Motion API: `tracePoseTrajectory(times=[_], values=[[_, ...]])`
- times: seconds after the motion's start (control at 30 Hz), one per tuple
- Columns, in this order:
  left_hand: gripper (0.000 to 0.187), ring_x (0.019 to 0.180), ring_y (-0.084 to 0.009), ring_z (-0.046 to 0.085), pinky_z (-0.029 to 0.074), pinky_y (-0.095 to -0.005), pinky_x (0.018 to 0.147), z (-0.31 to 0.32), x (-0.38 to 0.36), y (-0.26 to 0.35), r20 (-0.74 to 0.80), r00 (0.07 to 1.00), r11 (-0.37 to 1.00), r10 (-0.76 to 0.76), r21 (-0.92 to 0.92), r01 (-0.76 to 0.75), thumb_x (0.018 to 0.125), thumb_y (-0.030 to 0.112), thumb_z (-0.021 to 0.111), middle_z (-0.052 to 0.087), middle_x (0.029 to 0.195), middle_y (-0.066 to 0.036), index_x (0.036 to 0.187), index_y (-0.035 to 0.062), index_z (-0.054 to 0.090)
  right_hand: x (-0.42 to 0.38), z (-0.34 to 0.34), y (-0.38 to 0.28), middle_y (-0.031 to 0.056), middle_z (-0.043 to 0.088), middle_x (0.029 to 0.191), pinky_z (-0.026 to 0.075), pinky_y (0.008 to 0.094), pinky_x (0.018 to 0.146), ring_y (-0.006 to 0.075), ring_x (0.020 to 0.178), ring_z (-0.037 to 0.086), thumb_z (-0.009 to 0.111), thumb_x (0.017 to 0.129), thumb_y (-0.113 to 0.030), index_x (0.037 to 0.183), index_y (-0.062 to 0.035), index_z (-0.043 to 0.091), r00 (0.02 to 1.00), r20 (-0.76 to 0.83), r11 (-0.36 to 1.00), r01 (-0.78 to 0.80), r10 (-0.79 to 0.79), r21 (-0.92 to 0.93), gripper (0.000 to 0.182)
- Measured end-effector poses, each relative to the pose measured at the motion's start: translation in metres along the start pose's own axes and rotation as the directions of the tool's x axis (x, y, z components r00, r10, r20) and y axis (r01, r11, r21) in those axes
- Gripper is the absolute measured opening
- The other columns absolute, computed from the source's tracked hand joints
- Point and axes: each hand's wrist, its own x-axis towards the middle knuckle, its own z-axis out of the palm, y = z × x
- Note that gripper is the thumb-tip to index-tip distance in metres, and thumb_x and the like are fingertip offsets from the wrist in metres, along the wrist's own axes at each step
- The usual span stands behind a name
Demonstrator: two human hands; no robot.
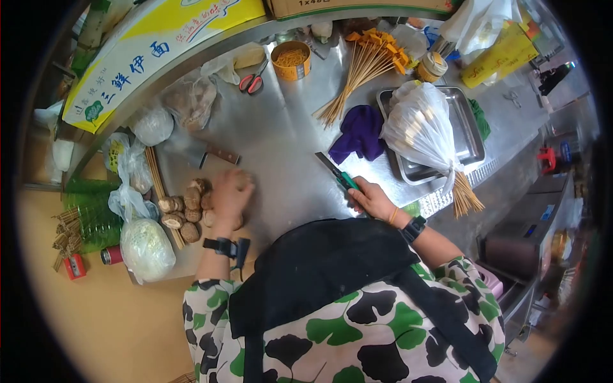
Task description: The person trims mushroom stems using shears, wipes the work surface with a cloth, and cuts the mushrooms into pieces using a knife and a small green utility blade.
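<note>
My right hand (375,199) grips a small green-handled knife (345,180), its dark blade pointing up and left over the steel table (281,134). Motion blurs my left hand (231,193), whose fingers are smeared at the right side of a group of brown mushrooms (191,199). Some of the mushrooms are partly hidden behind that hand. Thin wooden skewers (154,171) lie along the left of the group. Just above my left hand rests a cleaver with a wooden handle (223,154).
A purple cloth (357,133) lies beside a metal tray (474,137) bearing bagged skewers (418,121). Farther back are orange-tipped skewers (364,64), a round tin (291,60) and red-handled scissors (251,83). A bagged cabbage (148,250) sits at the left edge.
</note>
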Motion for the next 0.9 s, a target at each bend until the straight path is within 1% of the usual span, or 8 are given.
tracePoseTrajectory(times=[0.07,0.1,0.23,0.37,0.53,0.63,0.83,0.9], values=[[0.050,0.114,-0.0341,0.054,0.048,-0.0413,0.095,0.016,-0.016,0.033,0.046,0.977,0.975,0.209,-0.088,-0.204,0.073,0.027,0.077,0.058,0.121,-0.014,0.118,0.0097,0.062,0.000,-0.003,-0.004,0.0081,0.062,0.071,0.052,0.0309,0.058,0.0140,0.061,0.065,0.052,0.101,-0.025,0.106,-0.0022,0.052,0.998,-0.016,0.982,0.055,-0.059,-0.179,0.023],[0.052,0.115,-0.0328,0.052,0.046,-0.0401,0.097,0.022,-0.021,0.046,0.083,0.945,0.941,0.317,-0.149,-0.303,0.071,0.024,0.080,0.057,0.121,-0.013,0.118,0.0096,0.062,0.000,-0.002,-0.004,0.0137,0.063,0.071,0.051,0.0390,0.061,0.0249,0.063,0.066,0.054,0.099,-0.027,0.106,-0.0031,0.053,0.997,-0.009,0.977,0.073,-0.076,-0.200,0.024],[0.060,0.115,-0.0335,0.052,0.045,-0.0398,0.099,0.056,-0.036,0.075,0.106,0.941,0.874,0.322,-0.416,-0.252,0.067,0.013,0.084,0.051,0.126,-0.012,0.121,0.0086,0.060,-0.012,-0.001,-0.005,0.0237,0.063,0.084,0.047,0.0489,0.072,0.0446,0.081,0.060,0.055,0.097,-0.029,0.109,-0.0034,0.054,0.985,0.061,0.911,0.171,-0.160,-0.375,0.028],[0.062,0.118,-0.0324,0.052,0.047,-0.0389,0.101,0.060,-0.053,0.081,0.073,0.989,0.782,0.128,-0.621,-0.055,0.068,0.008,0.083,0.051,0.124,-0.013,0.124,0.0072,0.057,-0.041,-0.001,0.021,0.0246,0.062,0.087,0.047,0.0498,0.074,0.0447,0.082,0.061,0.054,0.097,-0.027,0.111,-0.0027,0.054,0.956,0.055,0.884,0.287,-0.288,-0.368,0.028],[0.053,0.117,-0.0202,0.055,0.052,-0.0341,0.095,0.080,-0.077,0.078,0.078,0.996,0.557,-0.048,-0.826,0.092,0.082,0.002,0.074,0.052,0.125,-0.010,0.130,0.0027,0.051,-0.104,-0.021,0.049,0.0238,0.062,0.091,0.047,0.0514,0.071,0.0456,0.080,0.060,0.052,0.098,-0.026,0.114,-0.0034,0.051,0.987,0.061,0.864,0.160,-0.149,-0.477,0.028],[0.046,0.111,-0.0178,0.058,0.051,-0.0306,0.094,0.088,-0.084,0.082,0.176,0.975,0.540,-0.138,-0.812,0.223,0.087,-0.001,0.068,0.057,0.117,-0.008,0.129,0.0033,0.052,-0.106,-0.013,0.041,0.0235,0.062,0.088,0.046,0.0527,0.068,0.0455,0.079,0.060,0.052,0.098,-0.028,0.113,-0.0044,0.048,0.986,0.079,0.861,0.168,-0.148,-0.480,0.028],[0.039,0.107,-0.0190,0.060,0.053,-0.0293,0.088,0.096,-0.083,0.078,0.131,0.982,0.449,-0.137,-0.876,0.179,0.085,-0.005,0.064,0.058,0.121,-0.008,0.123,0.0034,0.060,-0.062,0.024,0.026,0.0224,0.062,0.078,0.046,0.0532,0.063,0.0448,0.071,0.061,0.051,0.099,-0.029,0.109,-0.0067,0.046,0.965,0.077,0.811,0.251,-0.249,-0.528,0.025],[0.038,0.107,-0.0184,0.061,0.053,-0.0293,0.088,0.093,-0.082,0.084,0.065,0.985,0.524,-0.160,-0.840,0.141,0.086,-0.004,0.063,0.060,0.120,-0.009,0.123,0.0038,0.061,-0.055,0.025,0.018,0.0212,0.063,0.077,0.047,0.0528,0.062,0.0445,0.069,0.061,0.050,0.099,-0.030,0.110,-0.0072,0.046,0.955,0.074,0.791,0.280,-0.287,-0.544,0.025]])
